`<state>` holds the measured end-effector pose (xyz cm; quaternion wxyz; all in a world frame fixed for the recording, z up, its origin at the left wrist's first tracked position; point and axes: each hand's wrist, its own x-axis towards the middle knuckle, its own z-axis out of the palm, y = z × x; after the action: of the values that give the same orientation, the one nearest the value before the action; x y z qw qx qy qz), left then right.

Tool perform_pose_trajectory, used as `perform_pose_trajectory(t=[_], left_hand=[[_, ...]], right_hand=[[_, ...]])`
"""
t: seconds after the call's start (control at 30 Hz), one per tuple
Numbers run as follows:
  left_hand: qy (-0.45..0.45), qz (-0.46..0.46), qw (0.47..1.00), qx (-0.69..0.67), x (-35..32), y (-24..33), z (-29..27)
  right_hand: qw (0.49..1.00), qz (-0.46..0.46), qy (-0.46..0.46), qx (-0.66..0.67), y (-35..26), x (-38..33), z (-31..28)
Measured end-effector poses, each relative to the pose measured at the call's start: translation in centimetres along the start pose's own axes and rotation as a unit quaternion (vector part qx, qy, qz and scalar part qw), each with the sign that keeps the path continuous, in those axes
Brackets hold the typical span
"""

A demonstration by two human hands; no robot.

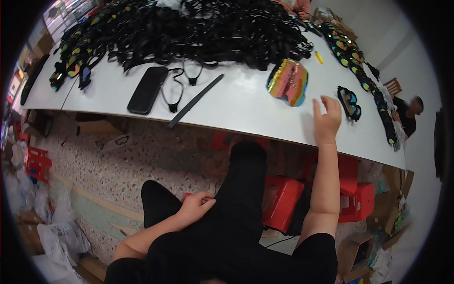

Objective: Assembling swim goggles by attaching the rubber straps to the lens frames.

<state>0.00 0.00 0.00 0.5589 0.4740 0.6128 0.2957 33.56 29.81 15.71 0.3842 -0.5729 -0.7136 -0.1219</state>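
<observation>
My right hand (328,118) is held over the white table (246,109) near its front edge, thumb and fingers apart with nothing between them. Just left of it lies a stack of rainbow-mirrored lens sheets (288,83). To its right sits a pair of black goggles (349,104) with mirrored lenses. My left hand (196,208) rests on my thigh below the table, loosely open and holding nothing that I can see. Farther left on the table are a black phone (147,90), black goggle frames (174,92) and a dark flat strip (196,101).
A large heap of black straps and frames (189,33) covers the table's far side. Rows of mirrored goggles (357,66) line its right edge. A small yellow tool (319,57) lies near the heap. Red stools (283,201) stand below. Another person (407,116) sits at the right.
</observation>
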Motion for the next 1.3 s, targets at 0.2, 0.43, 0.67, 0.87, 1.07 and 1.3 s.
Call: perform_pose_trajectory(t=[0.2,0.43,0.67,0.87,1.07,1.3], left_hand=[[0.045,0.051,0.997,-0.031,-1.5,0.9,-0.6],[0.272,0.304,0.902,0.141,-1.2,6.6,-7.6],[0.381,0.415,0.800,0.208,2.9,14.0,-14.3],[0.440,0.435,0.737,0.271,6.9,17.0,-19.7],[0.570,0.240,0.720,0.314,13.1,17.0,-30.3],[0.525,0.109,0.752,0.384,17.4,16.3,-34.6]], right_hand=[[0.993,-0.112,-0.039,-0.024,-7.7,0.4,2.4],[0.996,-0.087,-0.013,-0.015,-6.8,0.0,4.8],[0.995,-0.093,0.017,0.029,-5.5,-0.3,5.2],[0.997,-0.070,0.016,0.013,-5.9,-0.4,4.6],[0.997,-0.071,0.023,0.014,-6.2,-0.2,4.5],[0.996,-0.080,0.041,0.004,-6.0,-0.2,4.8]])
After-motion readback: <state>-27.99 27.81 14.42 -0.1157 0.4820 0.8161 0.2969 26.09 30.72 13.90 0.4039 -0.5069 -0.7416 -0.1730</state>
